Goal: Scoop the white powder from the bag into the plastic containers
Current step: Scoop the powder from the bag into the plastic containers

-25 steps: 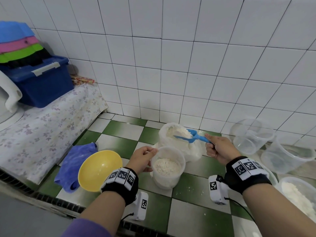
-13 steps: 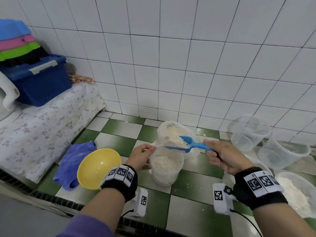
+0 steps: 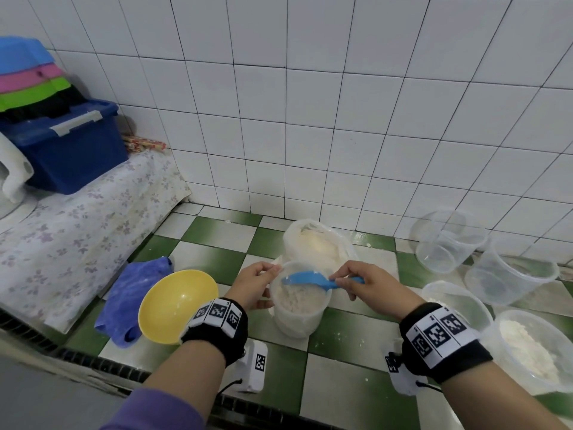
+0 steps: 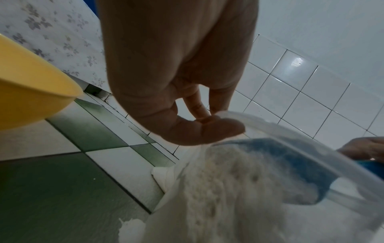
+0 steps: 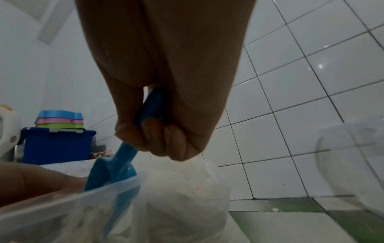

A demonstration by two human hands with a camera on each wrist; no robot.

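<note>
A clear plastic container [image 3: 298, 318] part full of white powder stands on the green and white checked floor. My left hand [image 3: 257, 282] grips its left rim, thumb and fingers pinching the edge [image 4: 220, 120]. My right hand [image 3: 366, 282] holds the handle of a blue scoop [image 3: 307, 279], turned over above the container's mouth, powder falling from it. In the right wrist view the fingers curl round the scoop handle [image 5: 152, 105]. Just behind the container stands the open plastic bag of powder [image 3: 316, 243].
A yellow bowl [image 3: 176, 308] and blue cloth [image 3: 130, 293] lie to the left. Empty clear containers [image 3: 446, 240] [image 3: 508, 274] and ones holding powder [image 3: 533, 346] sit at the right. A blue storage box [image 3: 71, 147] rests on a flowered cover at far left.
My right hand lifted the loaded scoop out of the bag, carried it toward me over the container and tipped it. The left hand stayed on the container's rim.
</note>
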